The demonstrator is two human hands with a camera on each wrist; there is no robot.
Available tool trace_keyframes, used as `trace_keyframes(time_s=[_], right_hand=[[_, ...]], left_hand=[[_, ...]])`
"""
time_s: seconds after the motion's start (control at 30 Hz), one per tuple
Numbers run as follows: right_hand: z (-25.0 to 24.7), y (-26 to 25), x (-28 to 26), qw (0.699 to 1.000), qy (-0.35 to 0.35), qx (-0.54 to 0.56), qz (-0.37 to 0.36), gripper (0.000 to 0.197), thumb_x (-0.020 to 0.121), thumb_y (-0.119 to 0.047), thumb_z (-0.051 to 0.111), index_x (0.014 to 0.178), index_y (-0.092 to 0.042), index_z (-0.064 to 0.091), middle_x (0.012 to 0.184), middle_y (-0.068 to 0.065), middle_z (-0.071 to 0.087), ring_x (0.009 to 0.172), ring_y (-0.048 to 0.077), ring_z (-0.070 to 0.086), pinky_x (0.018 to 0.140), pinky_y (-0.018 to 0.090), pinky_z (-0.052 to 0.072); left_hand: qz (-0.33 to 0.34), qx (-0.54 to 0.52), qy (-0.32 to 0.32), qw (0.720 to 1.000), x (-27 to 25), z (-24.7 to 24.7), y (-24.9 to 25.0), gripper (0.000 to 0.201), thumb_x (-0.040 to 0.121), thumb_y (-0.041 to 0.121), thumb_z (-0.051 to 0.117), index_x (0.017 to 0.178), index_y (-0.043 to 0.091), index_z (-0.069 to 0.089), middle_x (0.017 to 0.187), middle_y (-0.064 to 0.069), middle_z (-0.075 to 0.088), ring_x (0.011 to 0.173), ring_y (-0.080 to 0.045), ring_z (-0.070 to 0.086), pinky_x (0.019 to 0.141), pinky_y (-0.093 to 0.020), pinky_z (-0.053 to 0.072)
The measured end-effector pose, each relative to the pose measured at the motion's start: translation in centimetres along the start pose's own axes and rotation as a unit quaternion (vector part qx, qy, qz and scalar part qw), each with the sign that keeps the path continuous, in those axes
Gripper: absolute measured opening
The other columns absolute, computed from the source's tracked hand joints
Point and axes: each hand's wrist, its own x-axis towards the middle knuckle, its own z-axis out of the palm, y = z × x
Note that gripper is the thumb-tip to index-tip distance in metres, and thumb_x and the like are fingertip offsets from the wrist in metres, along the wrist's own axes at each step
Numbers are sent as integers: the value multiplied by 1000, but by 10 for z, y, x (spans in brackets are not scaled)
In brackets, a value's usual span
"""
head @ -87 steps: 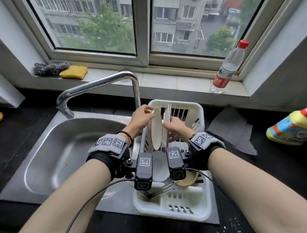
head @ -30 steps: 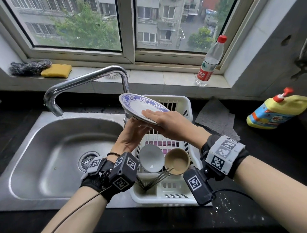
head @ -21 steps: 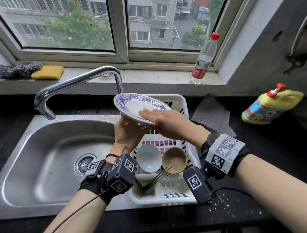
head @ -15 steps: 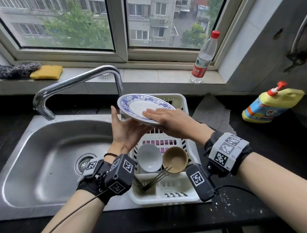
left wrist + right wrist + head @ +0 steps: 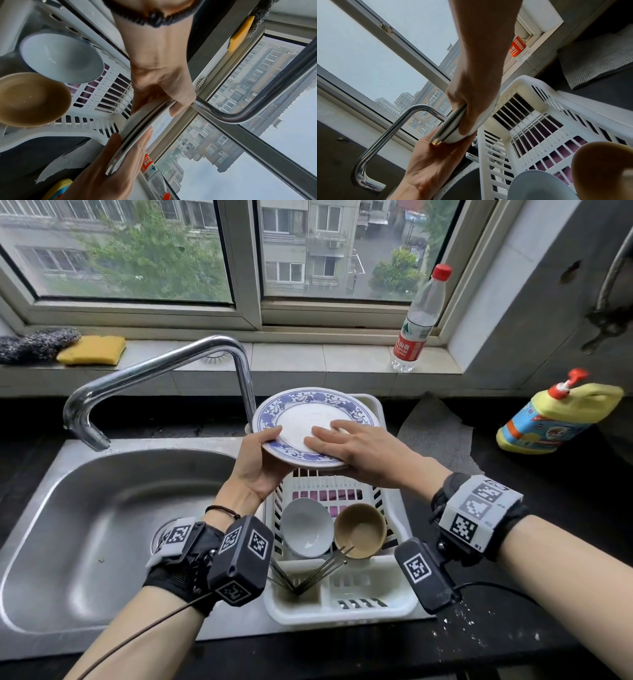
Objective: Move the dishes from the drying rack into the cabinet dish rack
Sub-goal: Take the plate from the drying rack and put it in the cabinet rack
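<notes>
Holding the stacked plates [image 5: 317, 419] level above the drying rack [image 5: 394, 604], the left hand [image 5: 260, 463] is clamped on the near-left rim while the right hand [image 5: 363, 453] lies flat on top, thumb under the edge. Both grips should be kept firm and the stack level until the cabinet, which is not in view, is reached.
</notes>
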Motion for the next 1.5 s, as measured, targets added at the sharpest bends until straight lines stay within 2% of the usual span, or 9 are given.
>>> trace_keyframes(time_s=[0.2,0.3,0.4,0.47,0.53,0.6,0.67,1.13,1.5], right_hand=[[4,6,2,995,51,91,5,66,82,-51,63,142,-29,43,151,4,41,140,31,35,115,59,22],[-1,10,1,984,15,171,57,88,73,-68,60,148,-34,30,160,-5,22,150,17,5,117,55,-10],[2,15,1,947,123,239,178,75,85,-60,53,148,-27,28,161,-1,16,150,19,-3,118,58,-5],[6,18,3,877,202,309,307,70,90,-47,54,149,-20,26,159,5,21,149,23,8,120,53,8],[13,25,5,721,210,516,411,67,92,-42,56,147,-17,28,150,11,38,138,28,37,111,50,34],[20,29,5,534,137,730,404,59,92,-48,52,139,-14,43,130,14,59,119,36,58,84,45,55],[23,26,-1,454,94,805,371,56,93,-54,43,129,-14,56,118,15,67,108,34,65,78,42,56],[65,-3,-78,361,178,818,411,29,96,-20,51,121,-8,59,110,15,69,87,26,69,73,35,60],[74,-36,-294,293,287,789,458,22,95,-16,50,110,-11,66,104,8,72,93,25,69,87,38,56]], left_hand=[[-2,-13,13,1000,5,1,-5,40,92,12,40,130,6,52,120,-18,66,106,-32,65,77,-39,60],[2,1,9,1000,6,1,-3,42,92,12,39,132,7,52,126,-18,64,111,-32,63,84,-42,57],[5,13,14,1000,8,0,-4,48,91,12,41,138,5,47,132,-20,60,119,-34,59,93,-45,53],[10,15,16,1000,8,-3,-6,48,90,12,43,137,8,47,131,-18,61,120,-35,59,96,-47,51],[15,17,9,1000,6,-7,-8,47,89,12,44,137,9,48,132,-18,61,120,-35,59,99,-48,50],[14,23,4,1000,5,-9,-10,49,88,12,46,136,8,49,132,-18,61,122,-35,57,102,-50,46],[12,30,1,999,3,-9,-13,49,86,13,47,135,7,50,132,-19,60,123,-36,56,105,-51,43],[-97,137,-36,985,-2,22,-56,28,87,-4,46,108,6,61,96,-15,70,86,-28,71,87,-46,56],[-164,283,-120,937,-55,124,-194,11,90,12,58,99,13,64,73,-3,76,67,-18,74,58,-35,60]])
